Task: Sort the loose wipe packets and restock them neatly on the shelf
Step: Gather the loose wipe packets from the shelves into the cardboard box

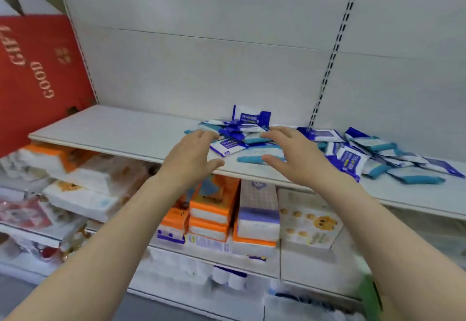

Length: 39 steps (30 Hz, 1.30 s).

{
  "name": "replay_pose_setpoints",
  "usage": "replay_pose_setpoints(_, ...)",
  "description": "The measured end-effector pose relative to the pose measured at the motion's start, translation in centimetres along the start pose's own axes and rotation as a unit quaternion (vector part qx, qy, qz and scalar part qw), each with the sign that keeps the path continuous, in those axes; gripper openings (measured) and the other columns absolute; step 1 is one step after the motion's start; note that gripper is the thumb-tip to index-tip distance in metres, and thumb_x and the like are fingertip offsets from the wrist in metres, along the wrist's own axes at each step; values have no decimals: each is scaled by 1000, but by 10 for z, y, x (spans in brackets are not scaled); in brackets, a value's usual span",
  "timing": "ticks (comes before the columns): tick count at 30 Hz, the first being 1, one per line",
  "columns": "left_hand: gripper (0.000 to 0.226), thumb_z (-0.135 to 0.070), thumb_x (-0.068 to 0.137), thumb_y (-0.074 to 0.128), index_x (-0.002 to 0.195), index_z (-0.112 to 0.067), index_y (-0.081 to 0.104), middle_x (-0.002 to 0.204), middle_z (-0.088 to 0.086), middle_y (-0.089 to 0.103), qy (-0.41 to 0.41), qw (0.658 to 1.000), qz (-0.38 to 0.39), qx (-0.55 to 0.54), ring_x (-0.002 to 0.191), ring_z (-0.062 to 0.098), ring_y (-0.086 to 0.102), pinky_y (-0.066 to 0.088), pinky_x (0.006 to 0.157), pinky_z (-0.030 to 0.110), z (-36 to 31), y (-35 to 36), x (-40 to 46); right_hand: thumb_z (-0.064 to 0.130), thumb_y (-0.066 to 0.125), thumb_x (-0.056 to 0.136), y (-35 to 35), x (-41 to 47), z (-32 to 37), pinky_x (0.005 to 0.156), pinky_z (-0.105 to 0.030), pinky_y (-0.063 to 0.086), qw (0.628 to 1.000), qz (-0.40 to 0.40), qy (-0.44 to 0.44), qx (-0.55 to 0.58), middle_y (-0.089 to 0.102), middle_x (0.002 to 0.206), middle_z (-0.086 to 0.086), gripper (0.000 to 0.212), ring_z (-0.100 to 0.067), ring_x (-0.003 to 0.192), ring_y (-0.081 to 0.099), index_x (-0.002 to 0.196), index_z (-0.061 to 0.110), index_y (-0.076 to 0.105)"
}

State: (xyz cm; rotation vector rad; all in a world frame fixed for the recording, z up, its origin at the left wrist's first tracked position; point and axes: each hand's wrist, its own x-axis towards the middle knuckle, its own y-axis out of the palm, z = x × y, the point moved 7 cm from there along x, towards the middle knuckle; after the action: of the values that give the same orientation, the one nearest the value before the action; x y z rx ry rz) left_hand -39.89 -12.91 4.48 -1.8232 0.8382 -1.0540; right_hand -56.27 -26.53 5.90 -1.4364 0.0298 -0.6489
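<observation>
You have bare shelf (121, 129) left of the wipe packets (378, 154); a red box (37, 73) blocks the far left end.

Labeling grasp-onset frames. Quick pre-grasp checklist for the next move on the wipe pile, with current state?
1. Both hands free: ok. Left hand and right hand hold nothing, fingers spread.
2. Hands at the pile: ok. Both sit at the left end of the wipe packets.
3. Packets sorted: not ok. Purple and teal ones lie mixed and overlapping.
4. Room to restock: ok. Bare shelf left of the pile.
5. Leaning packet at the back stable: cannot tell.
6. Packets near the front edge: not ok. A purple packet reaches the lip.
</observation>
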Motion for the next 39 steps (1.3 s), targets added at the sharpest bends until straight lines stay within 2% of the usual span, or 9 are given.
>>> replay_pose_setpoints(10,56,-44,87,65,136,-25,45,136,0,49,-52,997,49,-35,123,19,48,41,95,31,84,38,144,43,53,97,87,175,-61,102,-37,43,991,105,85,13,52,142,2,46,-20,131,45,140,27,50)
replay_pose_setpoints(15,56,-47,91,58,141,-25,42,142,0,48,-38,993,97,-47,125,17,47,40,97,30,104,76,184,48,47,98,132,197,-80,76,-32,45,975,189,119,-7,66,109,3,32,-22,105,59,112,25,64)
replay_pose_setpoints(17,56,-48,91,57,141,-25,43,143,-1,48,-31,990,124,-61,126,17,47,40,100,31,109,91,201,43,50,98,132,200,-80,72,-31,42,981,167,99,25,64,98,6,24,-19,98,60,103,26,66)
replay_pose_setpoints(20,54,-47,93,55,141,-26,45,143,-3,49,-8,982,167,-85,126,16,48,40,101,31,110,113,220,35,57,97,132,202,-79,90,-33,44,986,140,82,49,63,115,3,25,-18,108,54,116,23,67)
replay_pose_setpoints(24,45,-49,95,50,133,-26,56,131,0,59,17,980,177,-84,119,19,53,43,93,32,116,129,237,41,62,93,144,199,-83,89,-33,49,967,188,153,72,59,120,7,24,-13,102,56,115,32,55)
replay_pose_setpoints(26,42,-53,95,45,120,-25,65,110,2,65,26,983,162,-82,103,20,58,43,77,31,120,127,245,45,71,85,142,198,-83,88,-33,50,963,179,179,87,56,119,8,39,-13,103,55,117,33,51)
replay_pose_setpoints(28,42,-53,95,45,116,-24,67,103,3,63,22,986,151,-72,95,18,57,41,73,30,124,123,251,49,80,74,135,198,-85,89,-32,50,959,165,210,95,53,115,9,60,-13,106,54,123,30,51)
replay_pose_setpoints(34,37,-54,86,62,112,-28,66,98,-2,52,27,987,138,-79,99,16,52,39,72,28,137,125,260,46,87,67,121,197,-87,62,-25,49,948,127,256,138,66,90,5,37,-13,82,64,86,24,62)
replay_pose_setpoints(39,63,-57,81,66,131,-25,47,124,-3,53,-15,965,199,-168,100,12,52,43,68,21,148,141,256,45,84,71,111,194,-92,56,-20,45,935,67,315,150,63,91,9,40,-6,78,61,96,25,61)
